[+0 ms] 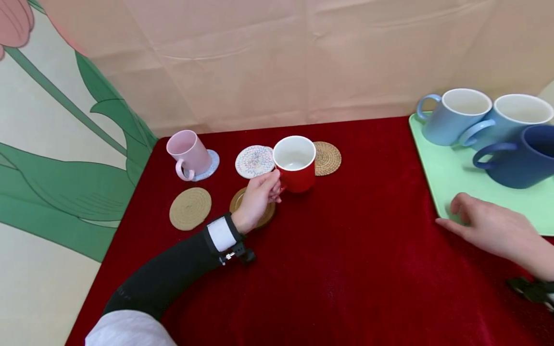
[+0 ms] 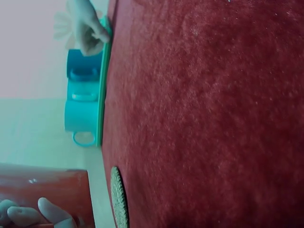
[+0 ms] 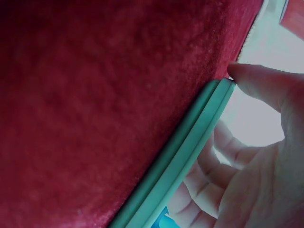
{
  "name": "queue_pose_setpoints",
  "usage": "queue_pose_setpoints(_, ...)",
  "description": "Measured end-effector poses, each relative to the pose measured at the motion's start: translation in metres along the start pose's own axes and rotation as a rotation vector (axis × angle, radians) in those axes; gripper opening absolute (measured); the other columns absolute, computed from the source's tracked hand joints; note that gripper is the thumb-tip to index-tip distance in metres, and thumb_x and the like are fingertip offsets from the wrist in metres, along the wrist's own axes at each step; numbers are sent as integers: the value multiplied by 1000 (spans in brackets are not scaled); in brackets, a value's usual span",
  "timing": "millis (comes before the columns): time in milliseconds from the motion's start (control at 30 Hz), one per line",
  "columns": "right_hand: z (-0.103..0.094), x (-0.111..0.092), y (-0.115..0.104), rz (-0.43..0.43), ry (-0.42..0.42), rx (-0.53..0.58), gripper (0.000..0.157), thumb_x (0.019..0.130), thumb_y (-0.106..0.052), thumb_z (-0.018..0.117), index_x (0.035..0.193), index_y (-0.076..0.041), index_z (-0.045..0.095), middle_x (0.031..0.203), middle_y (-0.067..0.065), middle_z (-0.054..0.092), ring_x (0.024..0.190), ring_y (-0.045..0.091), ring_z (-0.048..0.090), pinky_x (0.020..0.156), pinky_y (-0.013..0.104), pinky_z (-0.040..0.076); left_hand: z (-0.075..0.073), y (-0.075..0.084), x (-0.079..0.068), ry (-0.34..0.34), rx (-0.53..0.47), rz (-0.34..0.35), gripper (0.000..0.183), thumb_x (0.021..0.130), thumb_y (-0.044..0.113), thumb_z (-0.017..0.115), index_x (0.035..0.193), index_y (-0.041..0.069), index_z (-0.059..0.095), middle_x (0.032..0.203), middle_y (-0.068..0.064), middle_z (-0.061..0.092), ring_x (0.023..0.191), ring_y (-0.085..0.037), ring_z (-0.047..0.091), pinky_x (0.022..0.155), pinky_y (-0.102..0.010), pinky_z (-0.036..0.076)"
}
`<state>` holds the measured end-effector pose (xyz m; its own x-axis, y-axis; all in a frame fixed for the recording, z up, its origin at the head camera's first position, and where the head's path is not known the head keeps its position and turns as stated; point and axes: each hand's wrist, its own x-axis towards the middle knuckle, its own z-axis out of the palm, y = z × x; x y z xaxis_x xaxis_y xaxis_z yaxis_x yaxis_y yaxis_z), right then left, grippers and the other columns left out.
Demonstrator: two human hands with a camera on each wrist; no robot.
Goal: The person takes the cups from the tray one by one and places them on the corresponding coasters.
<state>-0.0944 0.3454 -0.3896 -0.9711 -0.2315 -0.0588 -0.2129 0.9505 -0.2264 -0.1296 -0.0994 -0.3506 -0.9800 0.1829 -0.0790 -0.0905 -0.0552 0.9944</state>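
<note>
**Red mug (image 1: 299, 179) raised in my left hand (image 1: 259, 196), right hand (image 1: 497, 228) at the green tray (image 1: 450, 180)**

I grip the red mug by its handle, my left fingers curled round it and covering most of it; the mug is upright, white inside, its base seemingly clear of the dark red cloth (image 1: 346, 269).

With that mug as the clock's centre, a white patterned coaster (image 1: 253, 162) lies at 9 o'clock and a woven coaster (image 1: 329, 158) at 3, the latter partly hidden behind it. My wrist crosses a brown coaster (image 1: 265, 217) at 7. Farther out, a tan coaster (image 1: 190, 209) lies toward 8. At 9 stands a pink mug (image 1: 193, 156), a pale-blue coaster (image 1: 212, 164) showing past its base (how much lies beneath, I cannot tell).

Well away, toward 4 o'clock, my right fingers bend loosely, thumb spread wide from them at the tray's near-left corner; I cannot tell whether skin meets rim. The tray lies around 3, bearing a light-blue mug (image 1: 452, 124), a second light-blue mug (image 1: 510, 122) and, nearer me, a navy mug (image 1: 519, 166), all three handles turned roughly toward 9.
</note>
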Motion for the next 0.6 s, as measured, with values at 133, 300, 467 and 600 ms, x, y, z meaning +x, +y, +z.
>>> queue_pose_setpoints(133, 3, 1, 3, -58, -38, -6, 25, 92, -30, 75, 80, -19, 56, 65, -9, 52, 58, 6, 42, 51, 30, 33, -1, 0, 2, 62, -1, 10, 42, 110, 16, 41, 69, 10, 41, 65, -1, 36, 63, -12, 40, 64, -24, 45)
queue_pose_setpoints(300, 8, 1, 4, -148, -10, -4, 32, 92, -19, 75, 74, -23, 49, 63, -11, 38, 58, 0, 33, 55, 26, 29, -2, -1, 7, 148, -18, 8, 42, 110, 16, 42, 69, 11, 43, 66, -1, 39, 63, -12, 39, 64, -24, 45)
queue_pose_setpoints(467, 10, 3, 3, -240, 18, 2, 38, 89, -10, 77, 75, -23, 44, 65, -11, 30, 61, -2, 29, 58, 25, 28, -6, -2, 15, 249, -65, 6, 42, 110, 17, 41, 69, 12, 44, 67, 0, 40, 62, -12, 40, 62, -23, 45)
queue_pose_setpoints(600, 10, 4, 1, -289, 29, -16, 39, 87, -7, 78, 76, -22, 43, 66, -11, 28, 62, -2, 29, 60, 25, 29, -12, -1, 23, 331, -105, 16, 43, 110, 18, 42, 68, 13, 46, 66, 0, 41, 60, -11, 41, 61, -22, 45)
